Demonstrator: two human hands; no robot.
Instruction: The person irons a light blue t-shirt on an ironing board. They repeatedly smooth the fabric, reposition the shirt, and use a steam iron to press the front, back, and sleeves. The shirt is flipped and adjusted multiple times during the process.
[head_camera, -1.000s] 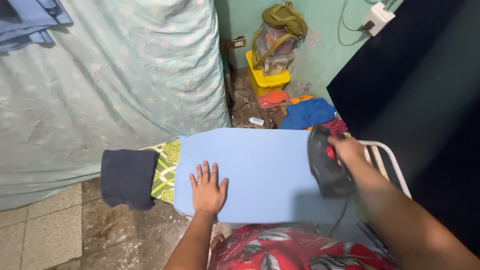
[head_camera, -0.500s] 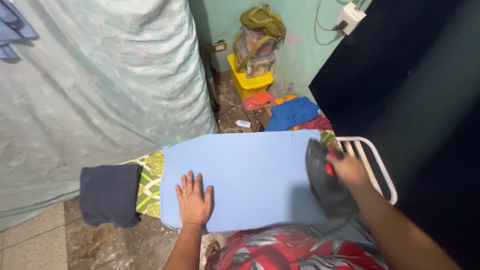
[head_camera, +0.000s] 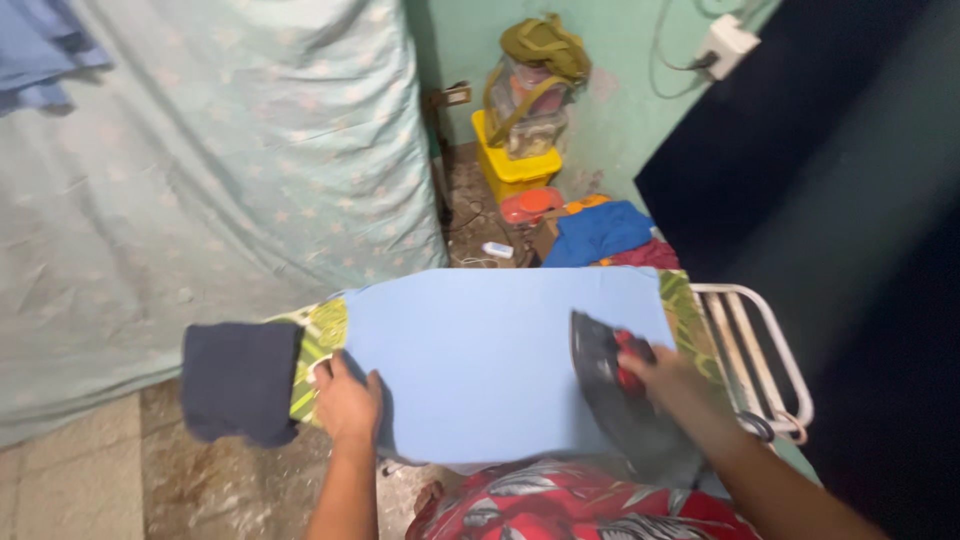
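- I see the light blue cloth (head_camera: 470, 350) spread flat over the ironing board (head_camera: 318, 352), whose green patterned cover shows at both ends.
- My left hand (head_camera: 345, 402) sits at the cloth's left edge, fingers curled and closed on that edge, just beside the green cover.
- My right hand (head_camera: 668, 385) is clamped round the handle of the black iron (head_camera: 620, 400) with its red top part; the iron rests on the right part of the cloth, near the front edge.
- A folded dark navy cloth (head_camera: 240, 380) hangs over the board's left tip, near my left hand but apart from it.
- The white metal iron rest (head_camera: 755, 350) projects at the right end of the board.
- Beyond the board, on the floor: a yellow tub (head_camera: 510, 165), a blue garment (head_camera: 598, 232).
- A pale star-patterned sheet (head_camera: 220, 160) hangs at the left.
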